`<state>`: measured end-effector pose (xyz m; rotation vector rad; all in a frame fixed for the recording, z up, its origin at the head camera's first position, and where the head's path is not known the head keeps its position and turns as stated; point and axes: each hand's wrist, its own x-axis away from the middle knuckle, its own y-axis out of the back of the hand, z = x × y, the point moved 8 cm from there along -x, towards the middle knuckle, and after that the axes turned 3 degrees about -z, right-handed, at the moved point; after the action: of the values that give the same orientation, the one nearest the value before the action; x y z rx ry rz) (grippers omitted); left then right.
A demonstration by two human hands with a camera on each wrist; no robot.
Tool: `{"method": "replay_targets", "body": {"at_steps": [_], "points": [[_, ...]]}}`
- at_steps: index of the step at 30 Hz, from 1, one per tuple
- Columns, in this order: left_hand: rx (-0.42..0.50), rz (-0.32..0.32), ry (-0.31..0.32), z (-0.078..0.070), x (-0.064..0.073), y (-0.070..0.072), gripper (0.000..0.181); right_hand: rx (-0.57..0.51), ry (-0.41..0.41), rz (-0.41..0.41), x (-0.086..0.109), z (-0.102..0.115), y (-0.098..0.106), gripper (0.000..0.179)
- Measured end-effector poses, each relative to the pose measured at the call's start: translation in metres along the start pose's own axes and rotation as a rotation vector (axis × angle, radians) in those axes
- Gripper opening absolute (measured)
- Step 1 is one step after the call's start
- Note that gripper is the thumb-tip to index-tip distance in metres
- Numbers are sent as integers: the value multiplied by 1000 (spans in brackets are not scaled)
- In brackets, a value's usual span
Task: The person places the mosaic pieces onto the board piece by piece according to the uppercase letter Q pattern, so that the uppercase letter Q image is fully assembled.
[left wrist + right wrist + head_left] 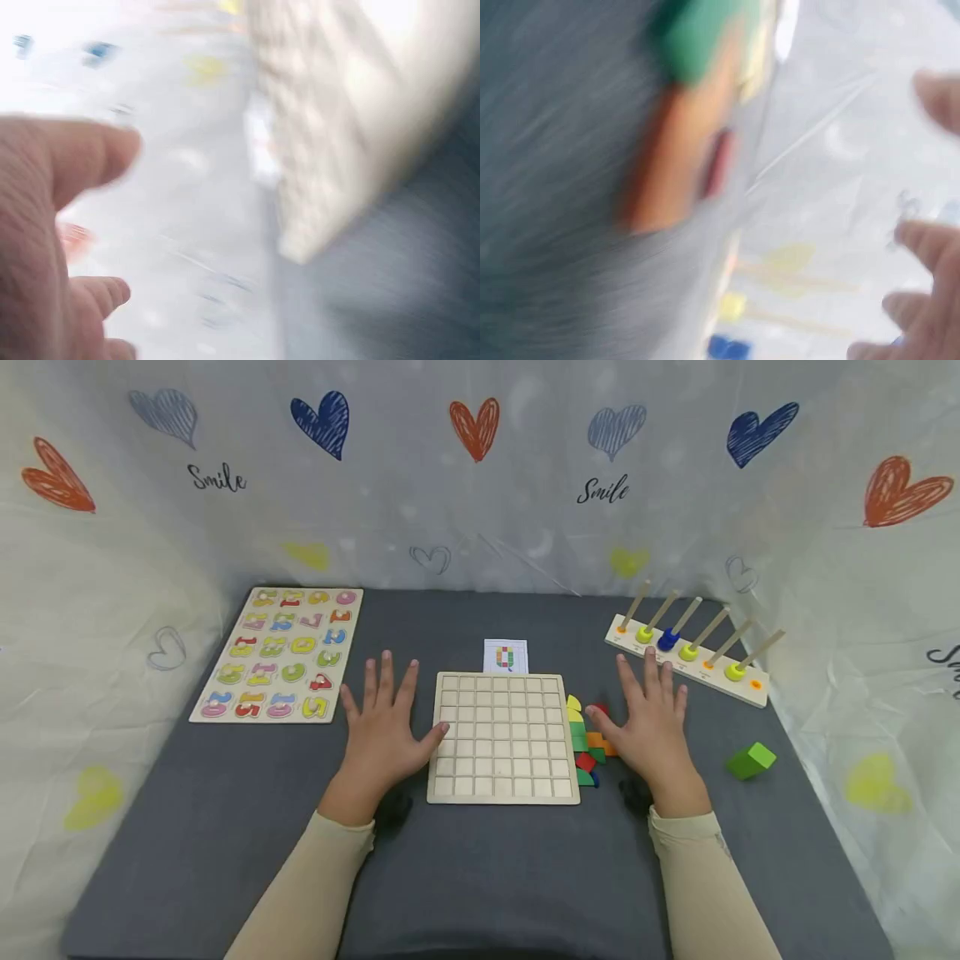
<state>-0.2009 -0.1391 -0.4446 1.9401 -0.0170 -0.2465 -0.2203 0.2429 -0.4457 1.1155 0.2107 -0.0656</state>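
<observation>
Both hands are spread with fingers straight and hold nothing. My left hand is at the left side of a wooden grid board, its thumb overlapping the board's left edge in the head view. On the other side, my right hand is beside a small pile of coloured blocks in yellow, green, orange, red and blue, partly covered by the hand. The board's square cells hold no blocks. A white card with a coloured block pattern lies at its far edge. The wrist views are blurred; the right one shows an orange block.
A number puzzle board lies at the back left. At the back right stands a pegged stacking toy with coloured rings. A green block rests at the right on the dark table. Printed curtains enclose the back and sides.
</observation>
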Motion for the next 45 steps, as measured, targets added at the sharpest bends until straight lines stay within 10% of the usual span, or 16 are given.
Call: {"method": "replay_targets", "body": {"at_steps": [6,17,45], "points": [[163,21,-196,-39,9,19,75,-32,78,-88,-16,29,25,63],[213,427,-336,-60,25,-51,71,42,-83,342,-39,27,-40,39],[193,449,-311,-55,27,-57,63,-88,-257,372,-37,21,-54,28]]}}
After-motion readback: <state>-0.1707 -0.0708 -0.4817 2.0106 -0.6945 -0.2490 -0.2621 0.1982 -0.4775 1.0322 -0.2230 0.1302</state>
